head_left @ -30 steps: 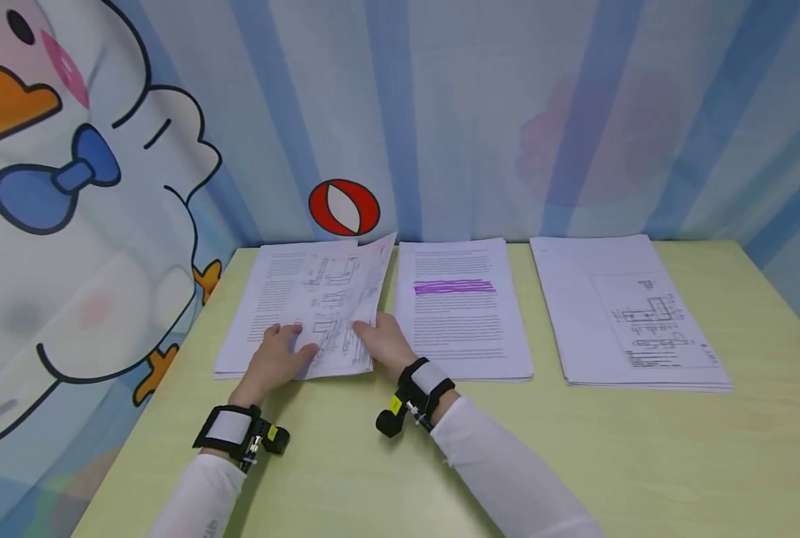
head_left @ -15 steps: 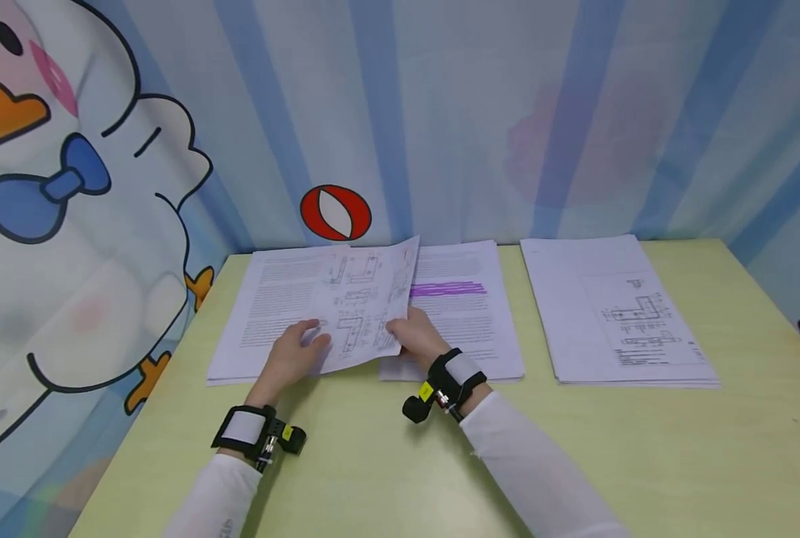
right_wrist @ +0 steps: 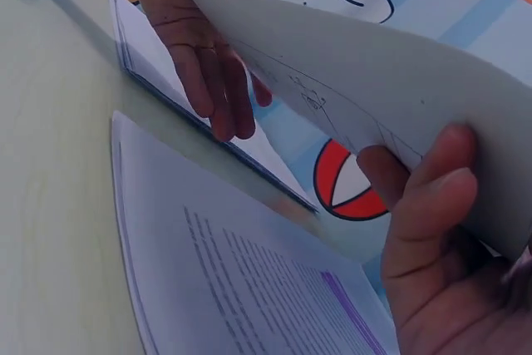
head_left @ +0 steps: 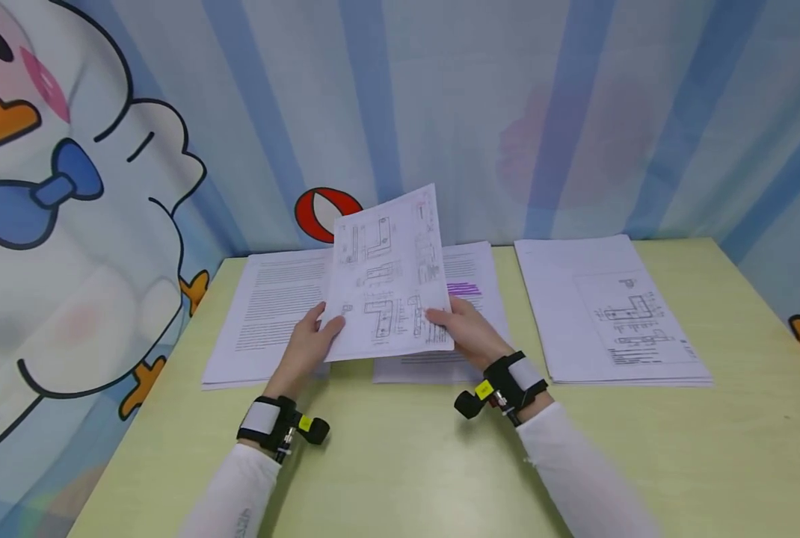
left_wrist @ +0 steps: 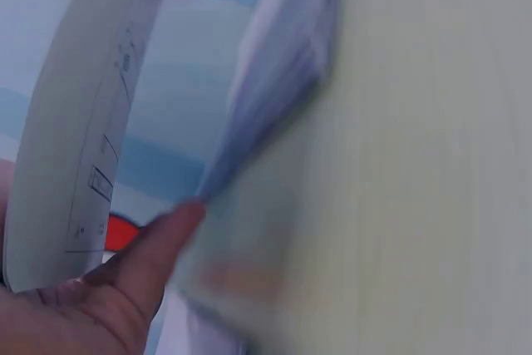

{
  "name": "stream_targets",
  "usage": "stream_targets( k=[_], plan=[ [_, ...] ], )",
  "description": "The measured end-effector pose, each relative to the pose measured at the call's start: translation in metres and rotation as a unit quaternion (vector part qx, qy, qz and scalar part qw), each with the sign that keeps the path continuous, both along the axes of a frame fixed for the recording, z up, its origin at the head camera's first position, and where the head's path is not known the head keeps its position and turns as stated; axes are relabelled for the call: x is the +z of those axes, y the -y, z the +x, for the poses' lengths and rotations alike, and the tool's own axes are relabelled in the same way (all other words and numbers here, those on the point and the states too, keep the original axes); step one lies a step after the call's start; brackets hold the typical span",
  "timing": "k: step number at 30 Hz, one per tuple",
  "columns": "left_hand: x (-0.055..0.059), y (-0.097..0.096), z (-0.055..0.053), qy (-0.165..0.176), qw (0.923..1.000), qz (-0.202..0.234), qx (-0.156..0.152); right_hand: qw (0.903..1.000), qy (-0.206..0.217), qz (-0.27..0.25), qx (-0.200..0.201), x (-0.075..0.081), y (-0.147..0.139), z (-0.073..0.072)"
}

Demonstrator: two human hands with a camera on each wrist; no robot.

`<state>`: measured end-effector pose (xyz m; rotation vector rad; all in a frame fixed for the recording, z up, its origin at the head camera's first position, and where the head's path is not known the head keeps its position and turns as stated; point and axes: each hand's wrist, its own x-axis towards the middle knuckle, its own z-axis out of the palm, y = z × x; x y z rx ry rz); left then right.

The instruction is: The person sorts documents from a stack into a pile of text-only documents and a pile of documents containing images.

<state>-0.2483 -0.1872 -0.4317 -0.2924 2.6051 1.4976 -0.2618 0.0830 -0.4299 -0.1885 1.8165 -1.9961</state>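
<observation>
A sheet of paper [head_left: 380, 261] printed with technical drawings is raised, tilted, over the left and middle stacks. My right hand [head_left: 477, 332] grips its lower right edge, thumb on the printed face and fingers behind. In the right wrist view those fingers curl at the back of the sheet [right_wrist: 399, 56]. At the lower left edge is my left hand [head_left: 302, 347], its thumb tip overlapping the margin. Its fingers [right_wrist: 216, 89] stretch loosely beside the paper. Beneath lie the left stack [head_left: 265, 306] of text pages and the middle stack [head_left: 487, 299], with purple marker lines partly hidden.
At the right of the pale table [head_left: 400, 463] lies another paper stack [head_left: 615, 314] with a drawing on top. A striped blue curtain [head_left: 454, 112] with cartoon prints hangs behind the table. Black wrist straps with small cameras [head_left: 315, 430] are on both wrists.
The drawing sheet has come up off the left stack and moved right, now tilted upright. Both hands moved right with it, the right hand still gripping its edge.
</observation>
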Motion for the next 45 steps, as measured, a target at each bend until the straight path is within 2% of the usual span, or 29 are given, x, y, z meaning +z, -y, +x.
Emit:
stream_targets(
  k=[2, 5, 7, 9, 12, 16, 23, 28, 30, 35, 40, 45],
  plan=[
    [0.002, -0.012, -0.002, 0.012, 0.9965, 0.083, 0.005, 1.0, -0.006, -0.001, 0.001, -0.001, -0.014, 0.0],
    [0.003, -0.032, -0.003, 0.002, 0.9796, 0.201, 0.004, 0.9998, -0.019, 0.009, -0.002, 0.001, -0.036, 0.002],
    [0.004, -0.046, -0.002, -0.015, 0.9674, 0.252, -0.011, 0.9995, -0.026, 0.017, -0.005, 0.004, -0.052, 0.004],
    [0.005, -0.06, -0.002, -0.027, 0.9609, 0.274, -0.025, 0.9989, -0.035, 0.03, -0.01, 0.008, -0.067, 0.006],
    [0.007, -0.08, -0.002, -0.038, 0.9613, 0.267, -0.056, 0.998, -0.041, 0.04, -0.027, 0.016, -0.088, 0.01],
    [0.007, -0.106, -0.003, -0.044, 0.9676, 0.231, -0.092, 0.9946, -0.049, 0.059, -0.069, 0.027, -0.113, 0.016],
    [0.007, -0.15, -0.004, -0.052, 0.9684, 0.194, -0.147, 0.9795, -0.066, 0.14, -0.129, 0.033, -0.153, 0.022],
    [0.007, -0.181, -0.003, -0.034, 0.9712, 0.179, -0.154, 0.9614, -0.082, 0.213, -0.154, 0.028, -0.189, 0.025],
    [0.005, -0.192, -0.002, -0.022, 0.9711, 0.176, -0.16, 0.95, -0.091, 0.253, -0.159, 0.026, -0.204, 0.026],
    [-0.001, -0.213, 0.0, -0.003, 0.9665, 0.163, -0.198, 0.9219, -0.105, 0.337, -0.161, 0.021, -0.236, 0.029],
    [-0.005, -0.231, 0.004, 0.005, 0.9641, 0.144, -0.223, 0.907, -0.066, 0.376, -0.178, 0.017, -0.26, 0.032],
    [-0.009, -0.253, 0.007, -0.002, 0.9668, 0.112, -0.23, 0.8988, -0.031, 0.385, -0.208, 0.011, -0.276, 0.034]
  ],
)
